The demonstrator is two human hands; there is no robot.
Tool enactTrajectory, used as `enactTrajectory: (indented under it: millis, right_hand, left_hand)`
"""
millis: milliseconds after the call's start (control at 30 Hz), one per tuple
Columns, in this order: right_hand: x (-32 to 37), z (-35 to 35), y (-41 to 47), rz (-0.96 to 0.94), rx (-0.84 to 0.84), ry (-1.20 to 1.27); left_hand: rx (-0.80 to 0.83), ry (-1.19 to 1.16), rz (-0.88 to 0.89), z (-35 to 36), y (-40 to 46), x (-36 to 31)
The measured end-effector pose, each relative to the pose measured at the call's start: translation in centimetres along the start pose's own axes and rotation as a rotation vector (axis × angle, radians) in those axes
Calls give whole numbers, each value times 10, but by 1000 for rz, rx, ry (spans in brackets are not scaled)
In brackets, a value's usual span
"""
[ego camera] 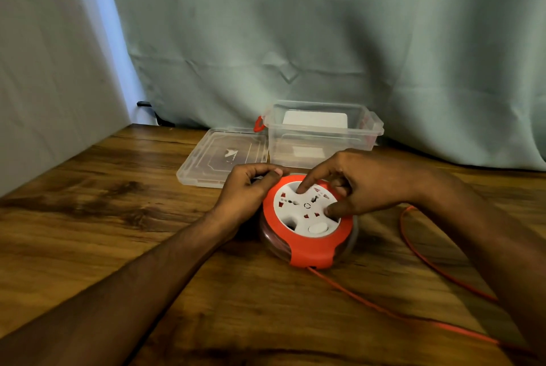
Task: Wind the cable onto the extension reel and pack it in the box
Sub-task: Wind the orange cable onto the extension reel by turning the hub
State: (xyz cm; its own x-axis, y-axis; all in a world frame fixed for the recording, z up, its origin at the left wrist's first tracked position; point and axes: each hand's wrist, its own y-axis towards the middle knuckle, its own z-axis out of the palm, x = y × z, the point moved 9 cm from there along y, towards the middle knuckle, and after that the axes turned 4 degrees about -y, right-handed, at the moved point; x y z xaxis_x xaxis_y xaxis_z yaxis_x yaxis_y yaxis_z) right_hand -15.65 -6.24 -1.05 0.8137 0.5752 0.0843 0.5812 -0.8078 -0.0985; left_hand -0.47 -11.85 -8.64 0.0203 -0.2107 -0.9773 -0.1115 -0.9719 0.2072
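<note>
One lid (222, 157) beside seemingly empty box (322, 132).

reel (307, 221) red, white | cable (369, 303) red | box (322, 135) clear

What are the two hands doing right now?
Left hand: grips the reel's orange rim.
Right hand: fingertips in the white dial's finger holes.
</note>
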Motion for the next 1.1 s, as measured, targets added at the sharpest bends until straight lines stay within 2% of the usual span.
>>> enactTrajectory:
  millis: [133,267,367,467,800,967,1100]
  right_hand:
    - [1,2,-2,29,18,-12]
    - [-7,1,1,70,-46,-10]
    - [-6,4,4,109,-47,-92]
    - [1,5,7,106,-76,-174]
    - [11,12,15,97,-84,-210]
    - [6,-1,8,25,-128,-48]
    - [1,5,8,29,-36,-51]
  left_hand:
    - [3,-10,8,0,0,-1]
    - [-1,-7,25,1,0,-2]
    - [-10,-6,28,0,1,-2]
    - [-8,-12,20,0,1,-1]
    - [-2,-2,13,-1,2,1]
    - [22,-2,17,1,3,1]
    - [40,35,25,3,2,0]
